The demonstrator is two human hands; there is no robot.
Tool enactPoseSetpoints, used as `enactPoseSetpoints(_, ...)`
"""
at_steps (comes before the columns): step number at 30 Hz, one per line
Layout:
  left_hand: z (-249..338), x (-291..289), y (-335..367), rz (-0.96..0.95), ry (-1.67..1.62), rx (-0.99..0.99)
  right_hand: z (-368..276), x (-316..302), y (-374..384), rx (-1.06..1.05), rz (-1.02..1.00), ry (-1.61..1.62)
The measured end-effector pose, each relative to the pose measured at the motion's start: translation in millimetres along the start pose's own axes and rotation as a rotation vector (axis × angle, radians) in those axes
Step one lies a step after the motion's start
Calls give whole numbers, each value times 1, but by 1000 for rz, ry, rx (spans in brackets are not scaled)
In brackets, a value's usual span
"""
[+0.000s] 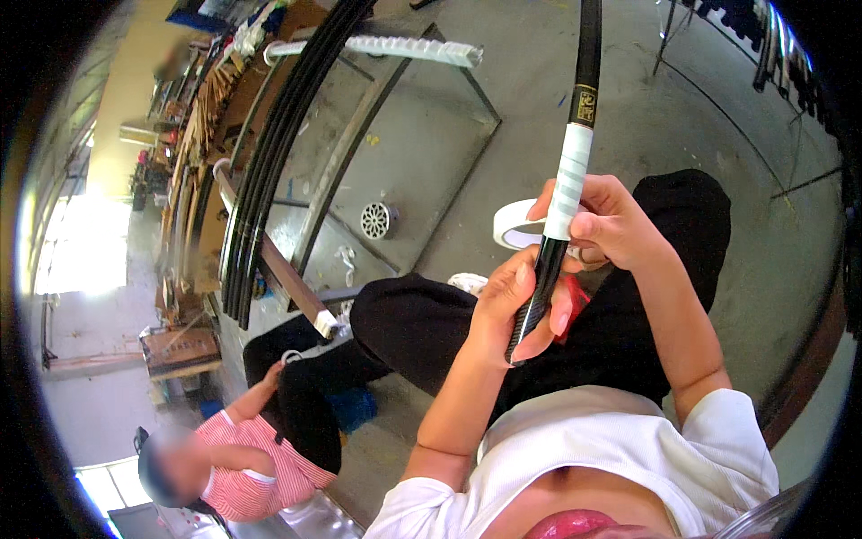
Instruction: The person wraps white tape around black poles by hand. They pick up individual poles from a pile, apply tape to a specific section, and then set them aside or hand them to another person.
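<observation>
A slim black fishing rod section [588,54], with a gold-edged label, slants up and away in front of me. White tape [571,171] is wound around it below the label. My left hand [503,305] is closed around the dark lower end of the rod. At the lower edge of the winding, my right hand [615,220] is closed on a roll of white tape [514,218], its thumb against the wrapped part. The rod and fingers hide part of the roll. Something red [573,308] shows behind my left hand, too covered to name.
To the left, several black rods [269,162] lie across a metal frame [337,171] with a white-wrapped bar [413,48]. A seated co-worker in a striped shirt [260,472] is at lower left, a white ring by one hand. More dark rods [772,54] stand at upper right.
</observation>
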State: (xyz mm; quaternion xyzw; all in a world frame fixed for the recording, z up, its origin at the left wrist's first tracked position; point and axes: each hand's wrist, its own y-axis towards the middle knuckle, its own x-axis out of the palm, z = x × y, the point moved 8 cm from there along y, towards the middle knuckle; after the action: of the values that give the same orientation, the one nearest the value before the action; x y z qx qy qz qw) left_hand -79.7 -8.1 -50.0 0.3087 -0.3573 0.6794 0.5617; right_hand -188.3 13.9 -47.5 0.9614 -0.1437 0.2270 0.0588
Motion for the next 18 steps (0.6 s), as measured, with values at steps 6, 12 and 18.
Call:
enactPoseSetpoints(6, -14, 23, 29, 50, 251, -103, 20, -78, -14, 66, 163, -638)
enactPoseSetpoints(12, -2, 90, 100, -19, 628, 13, 54, -87, 13, -118, 66, -790)
enactPoseSetpoints(18, -14, 163, 206, -88, 868, -17, 76, -79, 91, -275, -141, -1023)
